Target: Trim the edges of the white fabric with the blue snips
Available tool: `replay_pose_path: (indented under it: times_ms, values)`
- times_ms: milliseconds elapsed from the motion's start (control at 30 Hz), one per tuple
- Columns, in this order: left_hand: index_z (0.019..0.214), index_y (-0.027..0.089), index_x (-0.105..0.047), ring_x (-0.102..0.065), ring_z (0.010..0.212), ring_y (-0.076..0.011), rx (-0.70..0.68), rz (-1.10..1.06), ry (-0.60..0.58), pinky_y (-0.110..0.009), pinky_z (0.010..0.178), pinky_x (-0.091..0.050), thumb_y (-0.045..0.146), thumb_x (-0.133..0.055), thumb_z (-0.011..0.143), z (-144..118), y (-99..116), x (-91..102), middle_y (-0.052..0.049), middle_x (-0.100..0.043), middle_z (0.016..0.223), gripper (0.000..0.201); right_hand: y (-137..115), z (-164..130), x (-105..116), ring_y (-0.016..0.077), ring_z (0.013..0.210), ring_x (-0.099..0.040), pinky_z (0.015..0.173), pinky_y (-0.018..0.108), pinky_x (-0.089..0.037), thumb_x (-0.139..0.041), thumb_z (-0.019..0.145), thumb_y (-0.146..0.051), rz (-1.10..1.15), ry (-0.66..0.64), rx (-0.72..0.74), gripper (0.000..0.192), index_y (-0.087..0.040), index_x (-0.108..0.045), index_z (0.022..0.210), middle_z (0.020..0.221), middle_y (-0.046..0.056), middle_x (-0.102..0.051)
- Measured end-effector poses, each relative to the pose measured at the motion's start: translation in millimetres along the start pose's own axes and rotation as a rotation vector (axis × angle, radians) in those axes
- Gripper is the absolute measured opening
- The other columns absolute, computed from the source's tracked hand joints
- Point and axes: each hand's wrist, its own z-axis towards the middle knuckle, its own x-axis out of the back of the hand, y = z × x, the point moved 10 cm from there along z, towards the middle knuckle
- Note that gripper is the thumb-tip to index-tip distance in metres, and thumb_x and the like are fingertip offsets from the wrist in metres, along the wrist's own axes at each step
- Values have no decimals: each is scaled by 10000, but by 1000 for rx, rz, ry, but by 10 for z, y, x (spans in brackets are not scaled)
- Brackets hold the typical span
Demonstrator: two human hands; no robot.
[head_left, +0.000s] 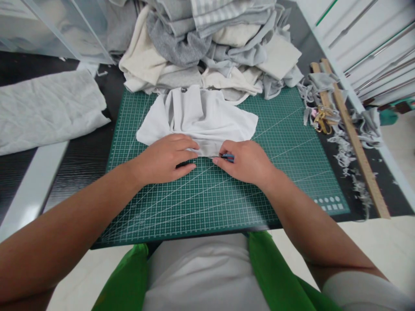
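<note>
A white piece of cloth [207,110] lies bunched in folds on the green cutting mat [201,207]. My left hand [165,160] rests on the cloth's near left edge, fingers stretched out and thumb apart from them. At the near right edge my right hand [248,160] is closed around small thread snips [228,157] with a dark blue handle. Their thin metal tip points left along the cloth's edge; most of the handle is hidden in my fingers. Whether the blades touch the fabric is too small to tell.
A high pile of grey and cream cloths [207,47] covers the mat's far side. A folded grey cloth [48,110] lies left. On the right are a wooden ruler [359,147], gold-handled scissors [322,120] and thread scraps [345,151]. Translucent bins [68,26] stand back left.
</note>
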Motion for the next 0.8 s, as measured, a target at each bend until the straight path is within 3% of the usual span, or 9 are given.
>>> replay_pose_path:
  times_ms: [533, 800]
  values:
    - [1103, 152, -745, -677, 1153, -273, -2, -12, 6, -499, 1064, -550, 306, -596, 994, 14, 17, 15, -137, -726, 1214, 241, -91, -10, -31, 232, 718, -673, 601, 337, -258, -511, 990, -525, -141, -8, 30, 378, -226, -740, 963, 788, 52, -771]
    - [1115, 166, -744, -676, 1150, -265, 3, 7, 4, -489, 1069, -550, 320, -586, 999, 17, 9, 10, -118, -731, 1214, 249, -101, 10, -49, 245, 745, -677, 614, 340, -292, -499, 997, -518, -181, -34, 3, 376, -230, -740, 1011, 839, 69, -782]
